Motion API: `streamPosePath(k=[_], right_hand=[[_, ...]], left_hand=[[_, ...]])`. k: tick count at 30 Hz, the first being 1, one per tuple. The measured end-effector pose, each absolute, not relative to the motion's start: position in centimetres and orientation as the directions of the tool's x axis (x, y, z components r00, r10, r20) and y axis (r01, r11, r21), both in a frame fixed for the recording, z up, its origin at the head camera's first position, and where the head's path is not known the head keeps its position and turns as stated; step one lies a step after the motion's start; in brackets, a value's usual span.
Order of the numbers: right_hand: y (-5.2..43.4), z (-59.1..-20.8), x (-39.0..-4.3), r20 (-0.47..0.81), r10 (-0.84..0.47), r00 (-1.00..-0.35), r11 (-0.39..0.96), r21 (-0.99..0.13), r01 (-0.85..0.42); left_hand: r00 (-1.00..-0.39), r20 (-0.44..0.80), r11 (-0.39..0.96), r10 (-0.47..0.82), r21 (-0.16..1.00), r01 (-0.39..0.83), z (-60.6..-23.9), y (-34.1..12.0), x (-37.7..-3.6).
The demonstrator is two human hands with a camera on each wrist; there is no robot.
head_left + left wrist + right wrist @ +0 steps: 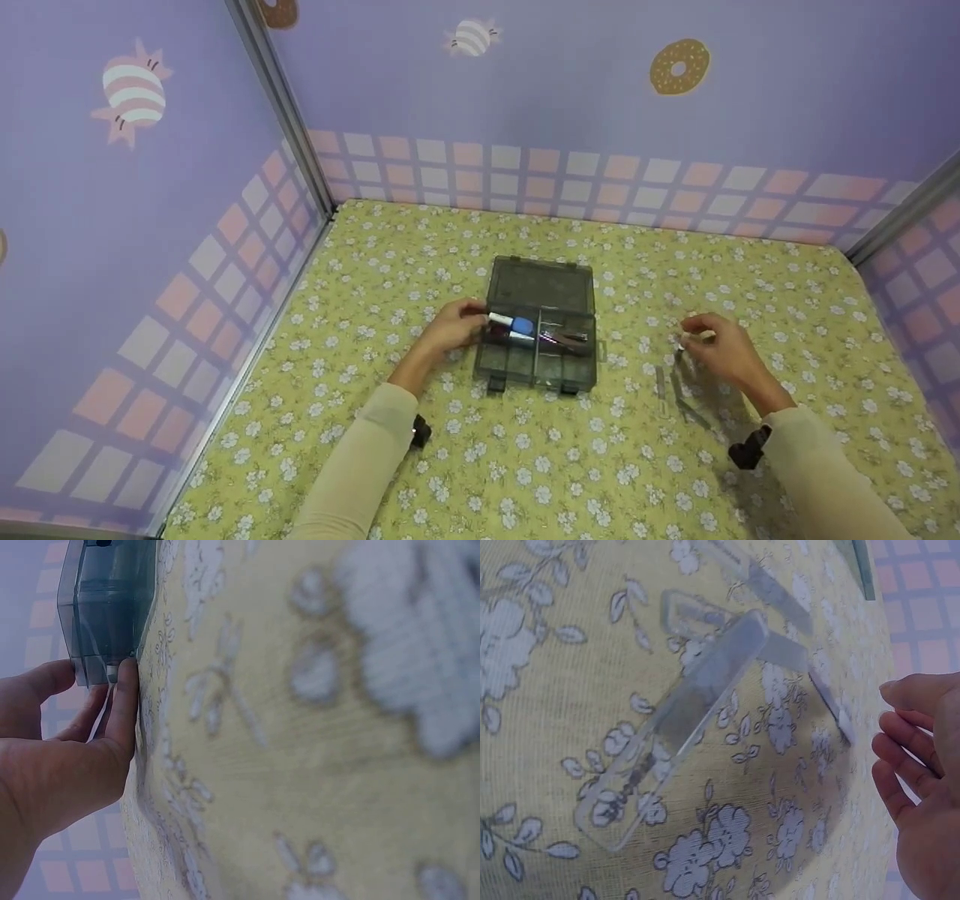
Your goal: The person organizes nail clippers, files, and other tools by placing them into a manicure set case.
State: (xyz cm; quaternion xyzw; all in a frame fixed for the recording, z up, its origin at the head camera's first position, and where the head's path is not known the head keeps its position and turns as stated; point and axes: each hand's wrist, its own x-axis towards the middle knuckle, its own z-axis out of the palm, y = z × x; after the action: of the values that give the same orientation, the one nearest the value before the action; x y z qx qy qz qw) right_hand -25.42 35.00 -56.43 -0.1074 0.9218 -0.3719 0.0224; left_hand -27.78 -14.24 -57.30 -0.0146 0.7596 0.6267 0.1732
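Note:
An open grey see-through compartment box (540,322) lies on the flowered cloth, lid (541,283) folded back. A blue-and-white pen-like item (514,325) and a dark reddish tool (566,339) lie across its compartments. My left hand (456,327) holds the box's left wall between thumb and fingers (126,701), at the box's corner (105,607). My right hand (716,346) hovers to the right of the box with loosely curled fingers (900,757) that hold nothing I can see. Below it lie several clear plastic strips (679,390), the largest strip (682,720) tilted over another.
The yellow flowered cloth (525,465) covers the whole table. Purple panels with a checked band (570,180) close it in at the back and both sides. Metal posts (285,105) stand in the corners.

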Motion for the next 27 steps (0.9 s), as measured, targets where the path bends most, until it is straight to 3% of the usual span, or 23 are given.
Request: streamPosePath(k=[27], right_hand=[[36.0, -57.8, -24.9, 0.025, -0.266, -0.964, 0.770, -0.596, -0.228]], left_hand=[[-0.941, -0.278, 0.184, 0.191, 0.952, -0.244, -57.4, -14.1, -27.7]])
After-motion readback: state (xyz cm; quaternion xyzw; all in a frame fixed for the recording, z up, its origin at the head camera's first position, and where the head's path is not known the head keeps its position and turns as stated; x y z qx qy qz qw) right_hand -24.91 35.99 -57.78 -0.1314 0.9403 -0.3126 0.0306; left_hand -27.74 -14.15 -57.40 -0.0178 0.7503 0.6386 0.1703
